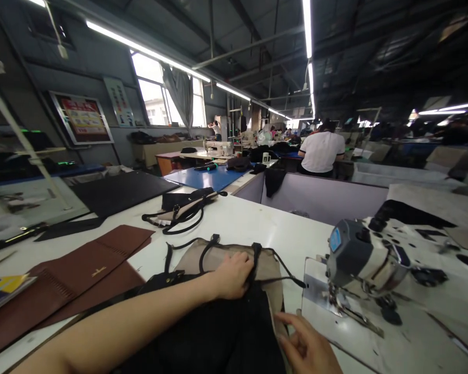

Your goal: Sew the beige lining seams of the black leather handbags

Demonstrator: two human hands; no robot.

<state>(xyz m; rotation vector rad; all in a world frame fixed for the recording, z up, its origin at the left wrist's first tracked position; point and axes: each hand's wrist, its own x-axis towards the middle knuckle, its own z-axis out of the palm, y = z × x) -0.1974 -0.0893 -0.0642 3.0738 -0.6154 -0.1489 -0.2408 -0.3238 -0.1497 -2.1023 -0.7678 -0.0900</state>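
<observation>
on the white bench point(257, 218), right in front of the camera, a tan bag point(228, 253) with black straps is laid flat, partly covered by a black fabric piece point(218, 332). off to the left, brown leather panels point(81, 270) are spread out, and a second bag point(183, 208) is parked further back. a grey machine point(364, 257) is sat just beside the tan bag on the right, its foot over a metal plate.

the left hand point(234, 275) is pressed down on the tan bag, fingers bent at the base of a strap. whether the strap is actually pinched can't be told. the right hand point(308, 345) is rested at the edge of the black fabric, fingers loosely spread, nothing held.

what could go wrong, probably: one thin strap is trailed toward the machine, so it could get snagged under the foot if the bag gets slid that way. the right hand is also fairly near that plate.

writing: a small gold mark point(99, 271) is stamped on a brown panel, too small to be read. a red wall poster point(83, 120) and a blue label point(335, 240) on the machine can't be made out either.
</observation>
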